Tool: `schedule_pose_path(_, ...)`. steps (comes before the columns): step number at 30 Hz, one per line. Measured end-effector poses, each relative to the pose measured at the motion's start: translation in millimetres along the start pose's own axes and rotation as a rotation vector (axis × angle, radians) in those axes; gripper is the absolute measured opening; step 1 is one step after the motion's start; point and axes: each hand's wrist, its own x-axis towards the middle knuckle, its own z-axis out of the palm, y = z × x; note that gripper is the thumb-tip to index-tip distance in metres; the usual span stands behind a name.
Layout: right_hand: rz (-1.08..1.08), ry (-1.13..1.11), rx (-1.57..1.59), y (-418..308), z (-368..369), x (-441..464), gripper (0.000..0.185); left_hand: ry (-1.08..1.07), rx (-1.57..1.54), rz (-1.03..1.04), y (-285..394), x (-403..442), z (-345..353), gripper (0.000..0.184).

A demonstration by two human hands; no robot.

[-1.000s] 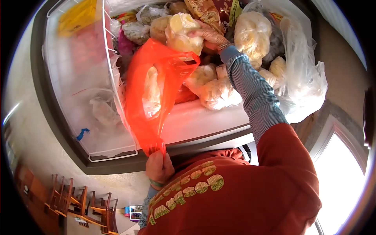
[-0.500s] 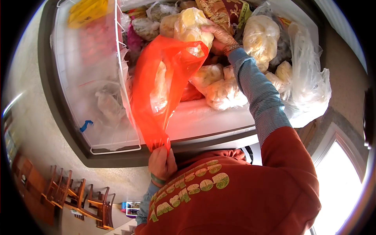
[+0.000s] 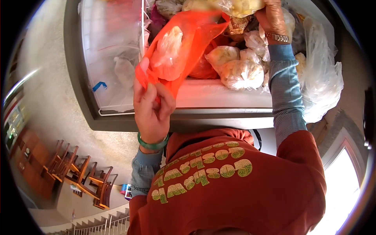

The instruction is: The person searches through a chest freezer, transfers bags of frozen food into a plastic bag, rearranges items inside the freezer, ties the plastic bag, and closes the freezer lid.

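My left hand (image 3: 154, 103) is closed on the gathered edge of a red plastic bag (image 3: 196, 43), above the near rim of a chest freezer (image 3: 184, 122). A pale, clear-wrapped lump (image 3: 169, 49) shows in the red bag. At the top of the view, my right hand (image 3: 272, 19) grips a clear plastic bag of pale yellow food (image 3: 244, 7), whose upper part is cut off by the frame edge. Below it lie clear bags of pale food (image 3: 241, 74) and another red bag (image 3: 201, 68).
A white wire basket (image 3: 117, 111) at the freezer's left holds a clear bag and a blue strip (image 3: 99, 86). A large clear plastic bag (image 3: 321, 74) hangs over the right rim. Wooden chairs (image 3: 103, 184) and a stair railing (image 3: 105, 227) are at lower left.
My right hand has moved right and farther away with the clear bag of food. My left hand has risen from the near rim, lifting the red bag's edge. The view has shifted.
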Motion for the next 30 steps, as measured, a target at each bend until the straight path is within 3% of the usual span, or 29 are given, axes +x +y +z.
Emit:
schedule_pose_path(5, 0.037, -0.037, 0.029, -0.5, 50.8, -29.5, 0.049, 0.042, -0.023, -0.004, -2.0, -0.8, 8.6, 0.046)
schedule_pose_path(7, 0.157, -0.165, -0.171, 4.0, 61.3, -45.0, 0.047, 0.054, -0.033, 0.013, -3.9, -0.6, 9.1, 0.047)
schedule_pose_path(8, 0.202, -0.34, -0.374, 19.1, 52.8, -56.1, 0.052, 0.043, -0.054, 0.024, -3.9, -0.1, 8.8, 0.048)
schedule_pose_path(10, 0.039, -0.564, -0.26, 55.4, 63.4, -80.1, 0.051, 0.033, -0.074, 0.036, -5.4, -0.4, 6.7, 0.049)
schedule_pose_path(12, -0.451, -0.699, -1.084, 52.3, 77.9, -94.5, 0.053, 0.018, -0.076, 0.047, -8.3, -1.8, 3.9, 0.052)
schedule_pose_path(14, -0.614, -0.774, -1.257, 80.7, 69.6, -111.0, 0.048, 0.035, -0.064, 0.039, -10.5, -5.9, 4.6, 0.053)
schedule_pose_path(20, -0.543, -0.87, -1.145, 72.6, 81.5, -123.0, 0.037, 0.043, -0.018, -0.044, -19.1, -11.0, 4.2, 0.047)
schedule_pose_path(23, -0.42, -1.146, -0.908, 82.8, 91.7, -129.4, 0.039, 0.018, 0.09, -0.03, -20.9, -14.0, 0.6, 0.047)
schedule_pose_path(24, -0.421, -1.142, -0.908, 77.1, 89.4, -127.5, 0.039, 0.056, 0.075, -0.023, -21.0, -17.7, -0.9, 0.047)
schedule_pose_path(26, -0.546, -0.827, -0.837, 61.2, 79.7, -123.8, 0.044, 0.096, 0.058, -0.016, -22.7, -21.4, -5.2, 0.047)
schedule_pose_path(27, -0.266, -0.627, -0.82, 72.4, 72.9, -126.6, 0.043, 0.121, 0.044, -0.019, -24.0, -22.7, -8.0, 0.047)
schedule_pose_path(30, 0.143, -0.237, -0.358, 89.3, 45.9, -122.6, 0.053, 0.13, 0.028, -0.015, -22.3, -20.2, -12.4, 0.047)
